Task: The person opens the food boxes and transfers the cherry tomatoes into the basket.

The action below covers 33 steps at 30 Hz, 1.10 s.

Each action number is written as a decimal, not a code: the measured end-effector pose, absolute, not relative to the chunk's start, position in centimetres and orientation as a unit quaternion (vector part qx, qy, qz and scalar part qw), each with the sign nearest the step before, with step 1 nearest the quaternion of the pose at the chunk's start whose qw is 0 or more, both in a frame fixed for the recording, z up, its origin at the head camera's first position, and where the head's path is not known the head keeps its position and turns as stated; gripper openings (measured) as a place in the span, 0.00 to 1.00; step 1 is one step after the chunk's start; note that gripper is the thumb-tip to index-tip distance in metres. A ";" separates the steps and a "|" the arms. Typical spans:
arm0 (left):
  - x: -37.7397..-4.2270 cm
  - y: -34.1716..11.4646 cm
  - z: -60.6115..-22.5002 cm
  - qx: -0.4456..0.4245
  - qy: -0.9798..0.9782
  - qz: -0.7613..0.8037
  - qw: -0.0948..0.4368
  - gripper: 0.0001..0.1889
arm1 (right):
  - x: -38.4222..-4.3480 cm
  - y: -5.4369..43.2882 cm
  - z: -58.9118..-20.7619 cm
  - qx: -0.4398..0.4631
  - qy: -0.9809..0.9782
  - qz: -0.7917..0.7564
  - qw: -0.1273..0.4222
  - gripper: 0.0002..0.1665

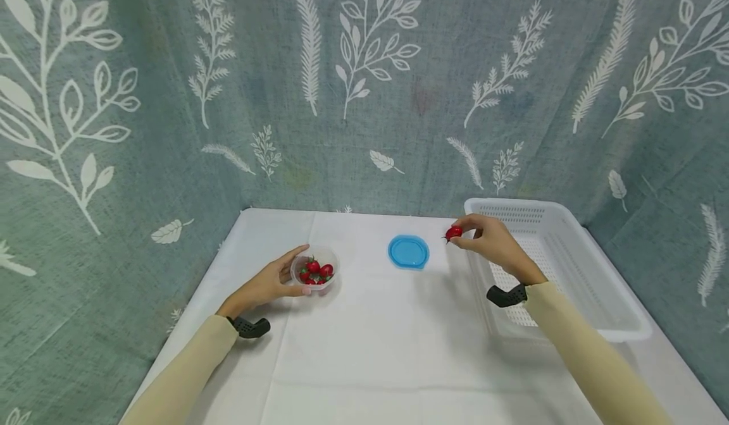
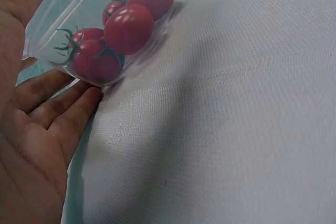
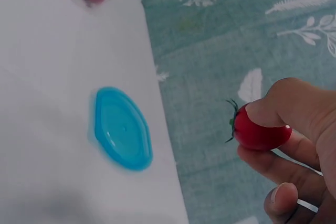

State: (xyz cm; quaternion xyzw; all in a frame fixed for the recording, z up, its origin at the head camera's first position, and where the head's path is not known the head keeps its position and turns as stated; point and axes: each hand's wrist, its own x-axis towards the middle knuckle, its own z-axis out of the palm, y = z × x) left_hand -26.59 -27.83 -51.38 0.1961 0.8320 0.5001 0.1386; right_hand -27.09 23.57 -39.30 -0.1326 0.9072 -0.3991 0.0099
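Observation:
A cherry tomato with its green stem is pinched between the thumb and fingers of my right hand. This hand is raised near the left rim of the white basket. On the left of the table, my left hand grips a clear plastic container, with fingers at its far side and thumb at its near side. Several red cherry tomatoes with green stems lie inside it. Between the hands rests a blue lid, flat on the cloth.
A large white perforated basket stands on the right, partly behind my right forearm. White cloth covers the table. Green leaf-patterned fabric hangs behind and along both sides.

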 end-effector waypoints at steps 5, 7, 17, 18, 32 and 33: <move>-26.6 -27.9 -51.6 0.202 0.830 0.502 0.137 0.54 | -26.8 25.7 -39.3 -0.108 0.910 -0.399 0.011 0.24; -26.7 -27.9 -51.7 0.200 0.831 0.501 0.137 0.55 | -26.8 26.6 -39.3 -0.101 0.911 -0.401 0.011 0.25; -26.9 -27.8 -51.7 0.193 0.830 0.505 0.139 0.56 | -26.8 30.5 -40.2 -0.062 0.922 -0.382 0.012 0.29; -26.9 -27.8 -51.7 0.194 0.830 0.505 0.139 0.56 | -26.7 30.8 -40.3 -0.059 0.922 -0.382 0.015 0.30; -26.7 -28.0 -51.7 0.194 0.819 0.518 0.150 0.55 | -27.2 34.0 -41.4 -0.022 0.937 -0.347 0.030 0.36; -26.6 -28.0 -51.6 0.193 0.819 0.519 0.152 0.55 | -27.2 34.2 -41.5 -0.018 0.937 -0.349 0.032 0.35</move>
